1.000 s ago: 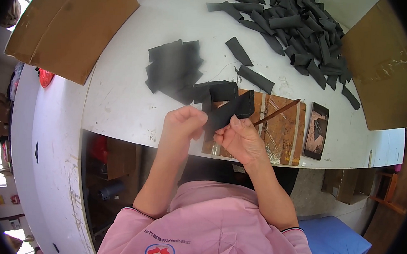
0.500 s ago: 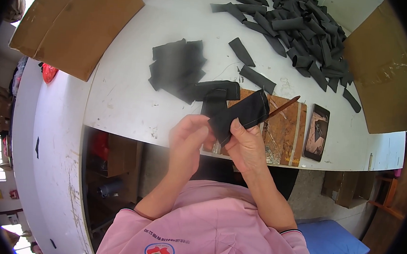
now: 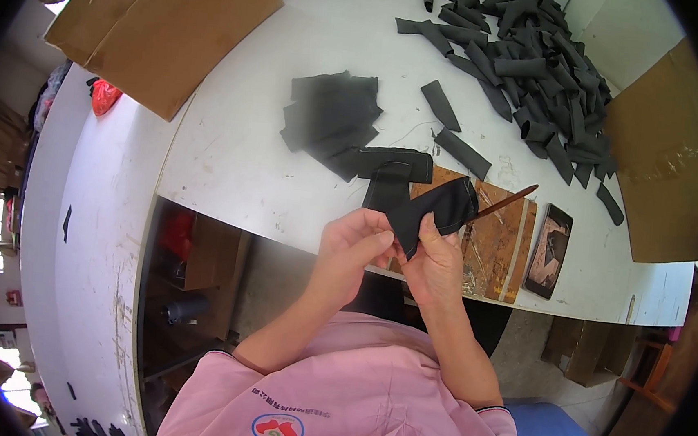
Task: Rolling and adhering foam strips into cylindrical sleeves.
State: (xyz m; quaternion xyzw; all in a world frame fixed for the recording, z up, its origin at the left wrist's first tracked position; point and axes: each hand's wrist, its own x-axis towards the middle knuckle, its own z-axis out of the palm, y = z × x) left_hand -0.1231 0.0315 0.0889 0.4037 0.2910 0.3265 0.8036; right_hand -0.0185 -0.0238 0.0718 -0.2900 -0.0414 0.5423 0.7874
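Note:
My left hand (image 3: 352, 247) and my right hand (image 3: 436, 262) are together at the near edge of the white table (image 3: 239, 160), both pinching one black fabric piece (image 3: 436, 210) held up over a brown wooden board (image 3: 501, 245). A thin brown stick (image 3: 504, 201) pokes out to the right from behind the fabric; which fingers hold it is hidden. Just beyond my hands lie two flat black pieces (image 3: 393, 172), and further left a stack of flat black pieces (image 3: 328, 118).
A big heap of black fabric tubes (image 3: 533, 60) covers the table's far right. A phone (image 3: 549, 250) lies right of the board. Cardboard sheets lie at the far left (image 3: 163, 23) and far right (image 3: 666, 153). A red bag (image 3: 103, 96) sits on the left surface.
My hands have drawn the black piece back toward me to the table edge and turned it; the stick now points out to the right behind it.

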